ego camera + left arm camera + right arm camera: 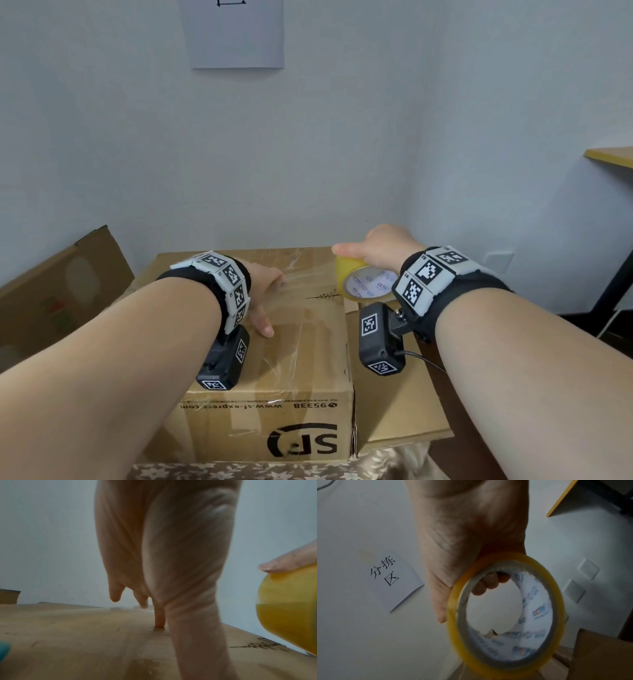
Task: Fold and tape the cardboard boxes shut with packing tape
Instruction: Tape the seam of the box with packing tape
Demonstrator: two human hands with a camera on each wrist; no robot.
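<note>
The cardboard box [274, 346] sits in the middle of the scene with its top flaps folded flat, and clear tape already glints along its top and down the near face. The left hand [265, 291] rests on that top toward the far side, its fingers [159, 618] straight and spread, one fingertip pressing down on the cardboard — most likely to hold the flaps level and pin the tape so it sticks instead of lifting. The right hand [383, 245] hangs over the box's far right corner, gripping the yellow roll of tape [363, 279]; the wrist view shows its fingers curled through the roll's core and the thumb along the outside (a grip that lets the roll turn while it is pulled). The roll is held on edge just above the right side of the top, and a faint clear sheen seems to run between it and the left hand, though blur makes it hard to say if the strip is taut. A loose cardboard flap [394, 387] lies low to the right of the box, and another box [65, 284] leans at the far left. A sheet of paper [236, 34] hangs on the far wall — its writing shows only in the right wrist view. Judging from the tape already down, this box is close to sealed.
</note>
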